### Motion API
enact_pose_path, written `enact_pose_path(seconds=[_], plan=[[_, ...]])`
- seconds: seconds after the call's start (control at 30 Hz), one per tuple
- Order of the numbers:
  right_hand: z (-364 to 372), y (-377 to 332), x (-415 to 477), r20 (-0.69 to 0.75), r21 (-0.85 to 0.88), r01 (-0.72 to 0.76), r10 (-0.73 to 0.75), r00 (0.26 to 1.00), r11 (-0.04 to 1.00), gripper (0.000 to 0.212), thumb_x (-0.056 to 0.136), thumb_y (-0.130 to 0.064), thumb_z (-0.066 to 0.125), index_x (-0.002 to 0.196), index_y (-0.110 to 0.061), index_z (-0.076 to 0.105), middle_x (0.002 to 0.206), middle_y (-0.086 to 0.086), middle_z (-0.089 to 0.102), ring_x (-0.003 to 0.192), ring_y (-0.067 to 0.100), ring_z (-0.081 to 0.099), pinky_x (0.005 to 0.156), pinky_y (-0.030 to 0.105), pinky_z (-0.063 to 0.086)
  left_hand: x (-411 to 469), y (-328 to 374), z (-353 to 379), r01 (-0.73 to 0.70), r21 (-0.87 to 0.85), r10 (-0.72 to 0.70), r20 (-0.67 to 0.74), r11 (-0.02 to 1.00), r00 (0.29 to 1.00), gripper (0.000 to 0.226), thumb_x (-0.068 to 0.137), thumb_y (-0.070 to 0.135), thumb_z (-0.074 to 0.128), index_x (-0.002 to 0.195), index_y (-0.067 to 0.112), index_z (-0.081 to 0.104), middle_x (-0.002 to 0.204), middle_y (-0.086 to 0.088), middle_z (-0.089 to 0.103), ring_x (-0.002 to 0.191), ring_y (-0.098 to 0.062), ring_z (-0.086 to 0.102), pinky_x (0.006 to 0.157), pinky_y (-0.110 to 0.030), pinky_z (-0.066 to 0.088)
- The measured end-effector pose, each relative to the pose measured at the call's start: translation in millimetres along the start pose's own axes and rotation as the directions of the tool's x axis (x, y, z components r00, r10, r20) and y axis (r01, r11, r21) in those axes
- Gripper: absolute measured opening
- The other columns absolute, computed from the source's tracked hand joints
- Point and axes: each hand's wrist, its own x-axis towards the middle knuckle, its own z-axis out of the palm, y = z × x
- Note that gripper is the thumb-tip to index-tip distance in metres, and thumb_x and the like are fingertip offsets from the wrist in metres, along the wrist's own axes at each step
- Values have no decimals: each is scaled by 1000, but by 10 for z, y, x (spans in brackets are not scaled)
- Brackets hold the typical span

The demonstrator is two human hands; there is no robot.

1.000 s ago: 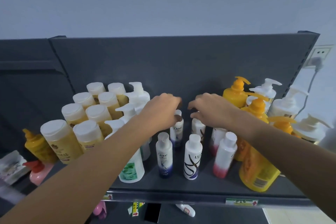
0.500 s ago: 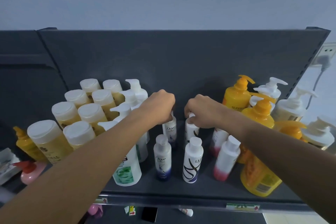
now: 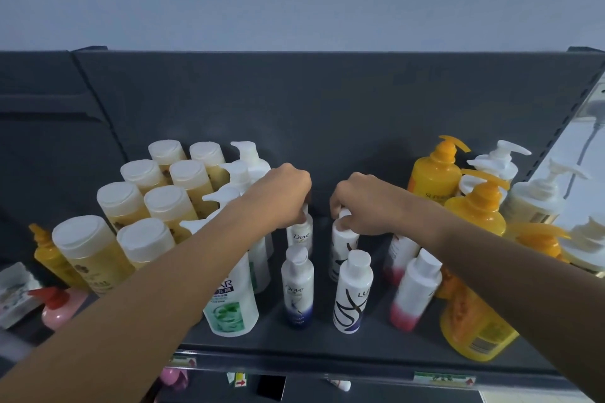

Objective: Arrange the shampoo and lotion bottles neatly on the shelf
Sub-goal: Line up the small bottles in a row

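Observation:
My left hand (image 3: 281,196) is closed over the cap of a small white Dove bottle (image 3: 300,237) in the second row of the dark shelf (image 3: 311,347). Beside it, my right hand (image 3: 363,203) grips the cap of a small white Lux bottle (image 3: 342,245) with a black swirl. Both bottles stand upright. In front of them stand another Dove bottle (image 3: 298,288) and another Lux bottle (image 3: 353,291). Two white bottles with pink bottoms (image 3: 414,294) stand to the right.
Several yellow bottles with white flat caps (image 3: 163,206) fill the left side, with white pump bottles (image 3: 244,170) behind my left arm. Orange pump bottles (image 3: 435,170) and white pump bottles (image 3: 501,163) crowd the right. A pink bottle (image 3: 60,307) stands at far left.
Both hands dropped from above the small bottles and closed on the caps of the second-row Dove and Lux bottles. The view shifted slightly upward.

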Motion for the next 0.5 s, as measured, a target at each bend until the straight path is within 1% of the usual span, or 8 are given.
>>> enact_pose_path(seconds=[0.1, 0.17, 0.37, 0.43, 0.5], plan=[[-10, -3, -4, 5, 2, 4, -4, 1000, 1000, 17, 90, -27, 74, 105, -19, 78, 107, 2, 72, 98, 25, 67, 74, 29, 49, -13, -22, 4, -5, -12, 6, 17, 1000, 1000, 22, 78, 26, 77, 98, 18, 78, 83, -4, 67, 76, -26, 67, 66, -41, 61], [-17, -9, -12, 4, 0, 6, -6, 1000, 1000, 17, 91, -27, 74, 105, -18, 78, 108, 2, 72, 99, 24, 67, 74, 28, 47, -35, -27, 2, -18, -19, 18, 20, 1000, 1000, 22, 77, 26, 77, 98, 20, 78, 82, -2, 66, 76, -25, 67, 66, -41, 61], [-23, -44, -24, 20, -26, 15, -14, 1000, 1000, 16, 90, -25, 75, 104, -18, 78, 108, 3, 73, 98, 25, 68, 74, 29, 51, -113, -14, -16, -18, -34, 19, 27, 999, 999, 23, 77, 25, 76, 100, 21, 79, 79, -2, 65, 73, -25, 66, 62, -38, 60], [-24, -53, -32, 23, -34, 15, -15, 1000, 999, 16, 89, -26, 75, 102, -19, 78, 108, 3, 73, 97, 25, 68, 77, 32, 55, -133, -6, -27, -20, -48, 21, 25, 999, 999, 24, 78, 24, 77, 102, 23, 79, 80, -1, 65, 74, -25, 66, 61, -35, 57], [-21, -57, -35, 27, -42, 13, -12, 1000, 999, 15, 89, -26, 75, 102, -19, 77, 108, 4, 72, 96, 26, 68, 78, 33, 56, -158, 10, -32, -16, -67, 18, 20, 998, 1000, 26, 79, 23, 78, 105, 25, 78, 80, 0, 63, 76, -25, 65, 58, -33, 53]])
